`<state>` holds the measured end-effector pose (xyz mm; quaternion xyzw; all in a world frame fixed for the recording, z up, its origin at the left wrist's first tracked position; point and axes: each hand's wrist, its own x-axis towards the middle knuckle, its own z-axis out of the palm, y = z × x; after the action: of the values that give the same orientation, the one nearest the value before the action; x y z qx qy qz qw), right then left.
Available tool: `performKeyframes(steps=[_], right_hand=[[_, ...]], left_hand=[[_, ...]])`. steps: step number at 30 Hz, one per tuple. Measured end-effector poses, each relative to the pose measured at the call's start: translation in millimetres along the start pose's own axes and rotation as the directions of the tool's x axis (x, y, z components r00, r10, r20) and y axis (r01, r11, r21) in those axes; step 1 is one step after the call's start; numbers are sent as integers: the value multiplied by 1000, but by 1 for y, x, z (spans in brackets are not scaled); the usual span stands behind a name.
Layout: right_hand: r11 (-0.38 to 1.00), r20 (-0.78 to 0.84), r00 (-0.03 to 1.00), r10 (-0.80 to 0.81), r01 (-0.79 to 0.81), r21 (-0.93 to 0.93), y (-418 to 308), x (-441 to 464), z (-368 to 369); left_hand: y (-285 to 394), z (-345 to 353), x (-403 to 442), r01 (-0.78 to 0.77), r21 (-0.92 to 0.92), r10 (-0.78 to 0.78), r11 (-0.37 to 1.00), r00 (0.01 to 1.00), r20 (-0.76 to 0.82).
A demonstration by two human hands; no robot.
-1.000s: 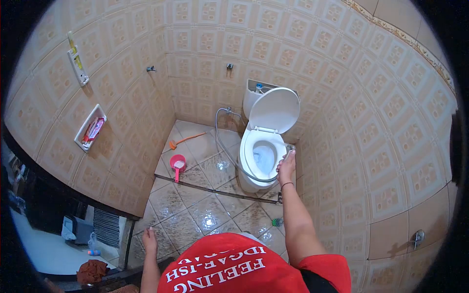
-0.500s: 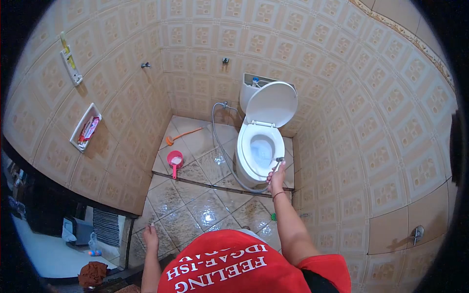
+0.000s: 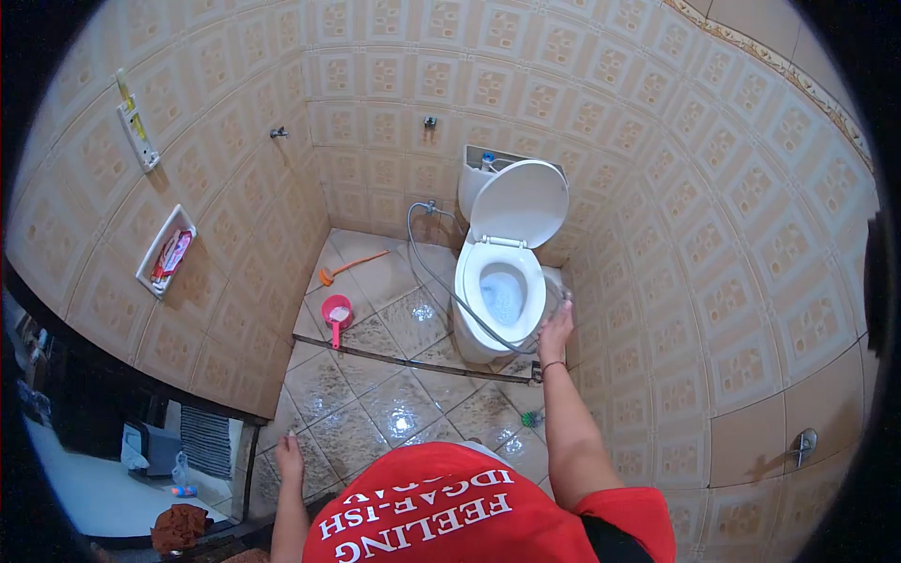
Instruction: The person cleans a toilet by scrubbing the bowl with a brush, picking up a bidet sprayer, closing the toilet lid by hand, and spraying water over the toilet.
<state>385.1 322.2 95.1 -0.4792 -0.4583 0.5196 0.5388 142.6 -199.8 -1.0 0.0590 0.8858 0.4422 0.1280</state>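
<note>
The right hand [image 3: 556, 328], closed around the end of the grey hose [image 3: 480, 323], is beside the toilet's [image 3: 521, 202] right front, nearest it. The hose slants there from the toilet's left rear, across its bowl. The left hand [image 3: 289, 457], loosely curled, hangs well left; I cannot tell whether it pinches anything.

Patterned beige tiles cover the walls [image 3: 375, 84] of a small bathroom, light glinting off its wet, stained tile floor [image 3: 399, 408].
</note>
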Motion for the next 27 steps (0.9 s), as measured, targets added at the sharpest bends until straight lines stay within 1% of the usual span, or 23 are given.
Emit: performKeyframes(steps=[2, 3, 6, 8, 10, 11, 12, 14, 16, 19, 22, 23, 26, 27], right_hand=[[987, 153, 982, -108, 125, -106, 2, 3, 14], [987, 156, 982, -108, 125, -104, 1, 3, 19], [937, 246, 923, -297, 331, -108, -14, -2, 36], [929, 233, 916, -327, 357, -101, -21, 1, 43], [909, 191, 904, -384, 406, -95, -30, 2, 49], [908, 193, 902, -385, 408, -93, -35, 3, 51], [895, 205, 885, -418, 440, -77, -44, 2, 53], [865, 227, 848, -479, 500, -43, -57, -1, 56], [870, 234, 851, -470, 492, -43, -61, 2, 55], [878, 249, 856, -453, 476, -38, -69, 8, 54], [883, 175, 870, -462, 469, 3, -73, 10, 50], [882, 173, 869, -464, 470, 2, -73, 11, 50], [858, 258, 838, -481, 511, -62, -70, 10, 52], [858, 253, 840, -480, 510, -64, -70, 11, 52]], left_hand=[[15, -2, -6, -24, 11, 24, 1000, 1000, -20], [20, -3, -9, -34, 15, 35, 999, 999, -31], [3, -1, -2, 11, -31, -12, 999, 1000, -14], [4, -3, -5, 35, -55, -36, 998, 999, -6], [26, -12, -14, 63, 10, -63, 998, 998, 11], [31, -13, -16, 77, 42, -77, 996, 997, 19], [20, -10, -13, 76, 41, -77, 996, 997, 17], [-22, -1, 1, 32, -25, -32, 999, 999, -23], [-30, 2, 3, 7, -60, -10, 998, 999, -44], [-3, -4, -7, 30, -136, -37, 990, 998, -48], [16, -8, -13, 16, -107, -26, 994, 996, -88], [18, -8, -13, 10, -93, -20, 996, 994, -109], [7, -3, 0, -19, -87, 13, 996, 997, -70], [7, -3, 3, -34, -83, 30, 996, 998, -52]])
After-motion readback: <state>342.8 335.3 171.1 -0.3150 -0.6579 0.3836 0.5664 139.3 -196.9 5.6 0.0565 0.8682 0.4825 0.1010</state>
